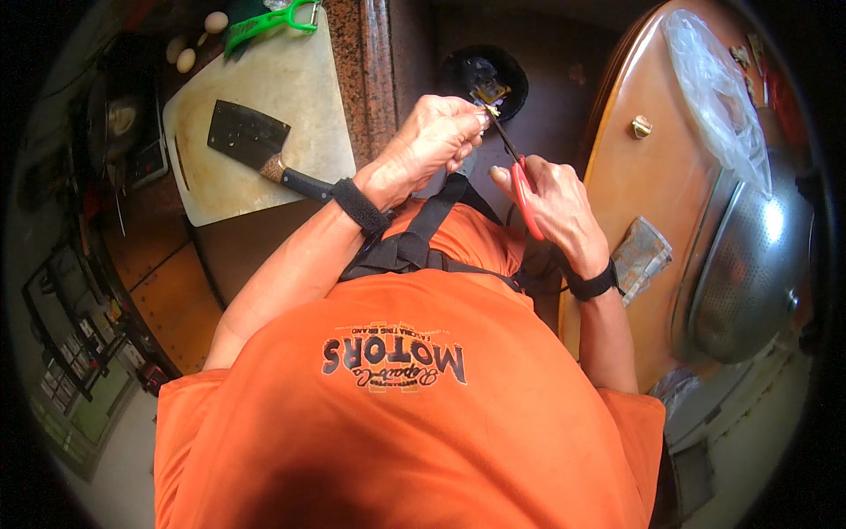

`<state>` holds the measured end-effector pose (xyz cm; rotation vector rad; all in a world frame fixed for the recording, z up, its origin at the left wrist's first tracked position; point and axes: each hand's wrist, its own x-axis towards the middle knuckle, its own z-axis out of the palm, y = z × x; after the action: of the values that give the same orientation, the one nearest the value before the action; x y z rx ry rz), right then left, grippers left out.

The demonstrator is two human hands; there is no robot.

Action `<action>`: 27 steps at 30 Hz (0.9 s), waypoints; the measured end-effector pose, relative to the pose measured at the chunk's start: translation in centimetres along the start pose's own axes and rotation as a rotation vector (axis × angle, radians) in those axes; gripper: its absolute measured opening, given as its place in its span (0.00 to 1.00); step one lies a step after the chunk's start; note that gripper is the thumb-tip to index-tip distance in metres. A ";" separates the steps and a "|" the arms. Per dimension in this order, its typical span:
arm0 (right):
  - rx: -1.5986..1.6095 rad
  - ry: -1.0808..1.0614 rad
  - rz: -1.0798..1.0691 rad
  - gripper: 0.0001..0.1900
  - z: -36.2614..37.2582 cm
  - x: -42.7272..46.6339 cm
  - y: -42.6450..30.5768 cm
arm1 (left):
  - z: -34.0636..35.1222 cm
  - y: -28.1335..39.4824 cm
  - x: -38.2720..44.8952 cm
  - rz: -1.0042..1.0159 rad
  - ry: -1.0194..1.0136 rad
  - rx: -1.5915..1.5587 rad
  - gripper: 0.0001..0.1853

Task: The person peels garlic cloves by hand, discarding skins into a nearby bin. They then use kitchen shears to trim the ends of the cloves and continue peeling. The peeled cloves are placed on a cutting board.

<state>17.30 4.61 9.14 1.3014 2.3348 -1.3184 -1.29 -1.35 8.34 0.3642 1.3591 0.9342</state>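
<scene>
My right hand [558, 205] grips a pair of scissors [524, 192] by its red handles, the blades pointing up and to the left. At the blade tips is a small pale yellowish piece [491, 110], pinched between the fingertips of my left hand [441, 134]. What this piece is, I cannot tell. Just beyond both hands, lower down, stands a round black bin [517, 76] with a plastic liner and some scraps inside. My left fingers hide part of the piece.
At left, a cleaver [248, 135] lies on a worn cutting board [317, 99], with a green peeler [271, 25] at its far end and eggs [216, 22] beyond. The wooden table [621, 178] at right bears a plastic bag [714, 86], a metal colander [753, 264] and a crumpled packet [640, 254].
</scene>
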 end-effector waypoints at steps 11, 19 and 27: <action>-0.011 -0.081 0.047 0.32 -0.7 1.4 0.4 | 0.0 -0.4 1.5 0.018 -0.031 0.126 0.11; -0.013 -0.084 0.070 0.33 -0.3 1.5 1.4 | -0.1 -1.0 2.2 -0.069 -0.050 0.044 0.09; -0.029 -0.041 0.021 0.31 -0.2 1.1 2.2 | 0.0 -1.1 2.5 -0.115 -0.080 0.031 0.10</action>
<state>18.37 5.92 7.37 1.2744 2.2985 -1.2880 -1.09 -0.16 5.85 0.3404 1.3084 0.7960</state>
